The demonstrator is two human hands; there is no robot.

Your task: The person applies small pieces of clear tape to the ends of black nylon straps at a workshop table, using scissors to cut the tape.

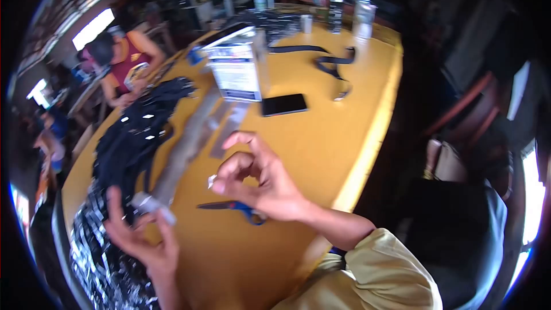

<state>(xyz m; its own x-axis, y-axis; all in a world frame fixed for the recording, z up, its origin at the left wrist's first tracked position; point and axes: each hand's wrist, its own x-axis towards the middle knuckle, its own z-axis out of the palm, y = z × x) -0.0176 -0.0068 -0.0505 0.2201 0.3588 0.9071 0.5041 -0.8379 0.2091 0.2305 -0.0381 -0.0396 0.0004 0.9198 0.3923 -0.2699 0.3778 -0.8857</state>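
Observation:
Above the near left of the table, my left hand [143, 244] has its index finger raised. Its thumb presses against a small whitish strip-like piece [154, 205], blurred by motion. My right hand [261, 181] is over the middle of the table, index finger curled up. Thumb and fingers there pinch a tiny white piece [212, 181], too small to name. Just below the right hand lie scissors [244, 209] with blue handles and dark blades. A large heap of black straps [129, 132] with white tags runs along the left side, beside the left hand.
On the yellow table [333, 149] are a black phone [284, 105], a clear box with a printed sheet [235, 72], a loose black strap [330, 63] and a metallic tumbler [363, 18]. A person [129, 63] in a maroon top sits at the far left. A dark chair [453, 241] stands right.

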